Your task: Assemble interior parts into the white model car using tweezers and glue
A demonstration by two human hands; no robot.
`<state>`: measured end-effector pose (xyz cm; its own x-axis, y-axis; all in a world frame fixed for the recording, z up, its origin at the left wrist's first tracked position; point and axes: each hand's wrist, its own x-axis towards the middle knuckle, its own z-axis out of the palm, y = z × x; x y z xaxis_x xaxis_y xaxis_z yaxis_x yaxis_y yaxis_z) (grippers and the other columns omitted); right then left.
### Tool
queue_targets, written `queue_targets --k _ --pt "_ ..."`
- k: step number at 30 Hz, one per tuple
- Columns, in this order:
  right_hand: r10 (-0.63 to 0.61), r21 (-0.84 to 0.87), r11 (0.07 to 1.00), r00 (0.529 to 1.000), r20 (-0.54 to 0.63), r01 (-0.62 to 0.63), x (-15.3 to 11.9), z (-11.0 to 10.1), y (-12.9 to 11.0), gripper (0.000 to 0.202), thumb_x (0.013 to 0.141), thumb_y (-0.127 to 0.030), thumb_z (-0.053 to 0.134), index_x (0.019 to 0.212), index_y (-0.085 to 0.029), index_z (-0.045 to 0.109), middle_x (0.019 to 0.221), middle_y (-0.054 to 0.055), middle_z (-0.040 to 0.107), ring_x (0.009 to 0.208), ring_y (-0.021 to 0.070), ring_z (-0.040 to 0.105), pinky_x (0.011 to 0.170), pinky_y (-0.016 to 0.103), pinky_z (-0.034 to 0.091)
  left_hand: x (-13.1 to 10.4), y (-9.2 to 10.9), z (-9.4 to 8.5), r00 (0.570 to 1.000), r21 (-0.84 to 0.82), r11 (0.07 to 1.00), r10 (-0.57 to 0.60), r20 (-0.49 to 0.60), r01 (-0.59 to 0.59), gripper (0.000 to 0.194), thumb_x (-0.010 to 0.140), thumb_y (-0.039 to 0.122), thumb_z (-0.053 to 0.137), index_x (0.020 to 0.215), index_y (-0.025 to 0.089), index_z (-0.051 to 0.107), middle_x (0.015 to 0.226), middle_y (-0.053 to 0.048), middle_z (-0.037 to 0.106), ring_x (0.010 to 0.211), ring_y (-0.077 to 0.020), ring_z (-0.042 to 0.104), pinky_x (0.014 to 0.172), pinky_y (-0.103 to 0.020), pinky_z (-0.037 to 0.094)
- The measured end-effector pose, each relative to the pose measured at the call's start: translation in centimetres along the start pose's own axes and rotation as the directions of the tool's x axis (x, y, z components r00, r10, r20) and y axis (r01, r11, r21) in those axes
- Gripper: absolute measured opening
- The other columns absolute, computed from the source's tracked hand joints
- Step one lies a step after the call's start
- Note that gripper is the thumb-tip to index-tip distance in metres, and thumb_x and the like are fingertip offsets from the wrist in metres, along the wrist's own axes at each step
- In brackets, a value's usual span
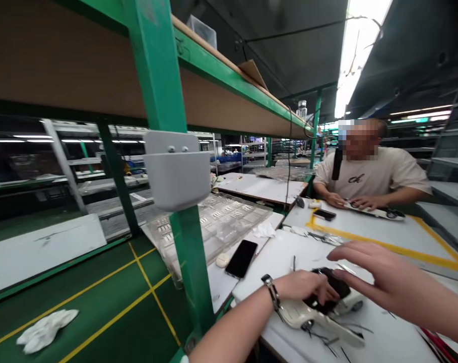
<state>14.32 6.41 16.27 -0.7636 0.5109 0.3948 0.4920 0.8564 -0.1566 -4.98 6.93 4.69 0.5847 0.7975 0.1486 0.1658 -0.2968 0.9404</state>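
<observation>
- White plastic toy-car body (319, 315) lies on the pale worktable (383, 343) at the near edge, a black part (329, 295) seated on top of it; thin wires trail from its underside
- left hand (304, 287), a watch at the wrist, grips the body and steadies it; right hand (380, 275) hovers flat with fingers spread, touching the black part, grasping nothing
- judged step: fitting the black part; next calls for firm, aligned pressure
- black phone (241, 258) lies nearby; a seated co-worker (368, 176) works opposite
</observation>
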Motion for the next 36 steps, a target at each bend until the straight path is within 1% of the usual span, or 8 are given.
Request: queue_targets --k 4,8,20,28,30,32,34,36 --pt "0.087 0.102 0.991 0.995 0.037 -0.091 -4.5 4.1 2.6 0.02 0.093 -0.03 0.043 0.094 -0.021 0.061 0.09 0.008 0.064 0.082 0.0225 0.059 0.074 0.038 0.047 -0.6 0.3 0.3 0.997 -0.18 0.984 -0.008 -0.076 -0.006 0.058 0.085 0.069 0.029 0.066 0.017 0.045 0.101 -0.016 0.065 0.099 -0.0261 0.063 0.093 -0.044 0.047" --pt "0.149 0.092 0.985 0.989 0.012 -0.149 -6.4 6.9 4.3 0.016 0.091 -0.02 0.044 0.09 -0.019 0.06 0.085 0.005 0.063 0.077 0.0183 0.058 0.073 0.034 0.045 -0.3 0.2 -0.1 0.996 -0.261 0.965 -0.019 -0.091 -0.006 0.054 0.089 0.065 0.031 0.077 0.015 0.048 0.105 -0.019 0.065 0.099 -0.0256 0.064 0.093 -0.044 0.047" --pt "0.036 0.078 0.997 0.992 -0.122 -0.026 -3.8 11.4 6.0 0.014 0.073 -0.009 0.061 0.082 -0.017 0.055 0.082 0.004 0.056 0.077 0.0185 0.05 0.068 0.031 0.037 -1.6 0.0 0.4 0.987 -0.207 0.977 0.015 -0.162 -0.049 0.052 0.086 0.067 0.039 0.086 0.016 0.048 0.114 -0.017 0.062 0.107 -0.0276 0.06 0.094 -0.045 0.048" --pt "-0.153 0.054 0.985 0.97 -0.188 0.166 -3.0 12.5 6.8 0.009 0.081 -0.011 0.052 0.074 -0.016 0.056 0.075 0.004 0.052 0.071 0.0164 0.042 0.063 0.029 0.03 -1.8 -0.4 0.9 0.985 -0.133 0.989 0.045 -0.168 -0.068 0.047 0.091 0.061 0.031 0.088 0.017 0.046 0.113 -0.017 0.061 0.108 -0.0282 0.059 0.093 -0.047 0.049" --pt "-0.174 0.053 0.981 0.963 -0.206 0.188 -2.9 12.6 7.0 0.011 0.082 -0.012 0.051 0.073 -0.016 0.056 0.074 0.004 0.052 0.071 0.0162 0.041 0.063 0.03 0.029 -2.3 0.6 1.1 0.984 0.014 0.999 0.049 -0.172 -0.048 0.043 0.093 0.057 0.029 0.09 0.018 0.046 0.116 -0.015 0.059 0.11 -0.0274 0.058 0.093 -0.046 0.049" --pt "-0.165 0.065 0.981 0.961 -0.223 0.184 -2.9 12.6 7.1 0.011 0.082 -0.013 0.052 0.072 -0.016 0.055 0.075 0.004 0.052 0.072 0.0162 0.041 0.064 0.03 0.029 -4.1 2.2 1.2 0.983 0.35 0.937 0.058 -0.176 0.007 0.031 0.095 0.048 0.037 0.096 0.019 0.049 0.126 -0.013 0.054 0.117 -0.0273 0.053 0.096 -0.044 0.047" --pt "-0.141 0.093 0.982 0.962 -0.232 0.166 -2.9 12.4 7.2 0.011 0.082 -0.014 0.055 0.071 -0.016 0.055 0.076 0.003 0.052 0.073 0.0158 0.042 0.065 0.03 0.029 -7.2 4.4 1.1 0.985 0.724 0.69 0.108 -0.133 0.022 0.023 0.088 0.038 0.056 0.105 0.023 0.053 0.137 -0.01 0.045 0.124 -0.0292 0.045 0.102 -0.043 0.042" --pt "-0.112 0.135 0.98 0.965 -0.237 0.147 -3.0 12.3 7.3 0.013 0.081 -0.013 0.058 0.069 -0.016 0.054 0.076 0.002 0.052 0.072 0.0149 0.042 0.065 0.029 0.03 -11.0 7.1 0.8 0.974 0.885 0.466 0.19 -0.119 0.018 0.031 0.083 0.032 0.063 0.112 0.025 0.054 0.139 -0.008 0.043 0.126 -0.029 0.043 0.105 -0.044 0.039"
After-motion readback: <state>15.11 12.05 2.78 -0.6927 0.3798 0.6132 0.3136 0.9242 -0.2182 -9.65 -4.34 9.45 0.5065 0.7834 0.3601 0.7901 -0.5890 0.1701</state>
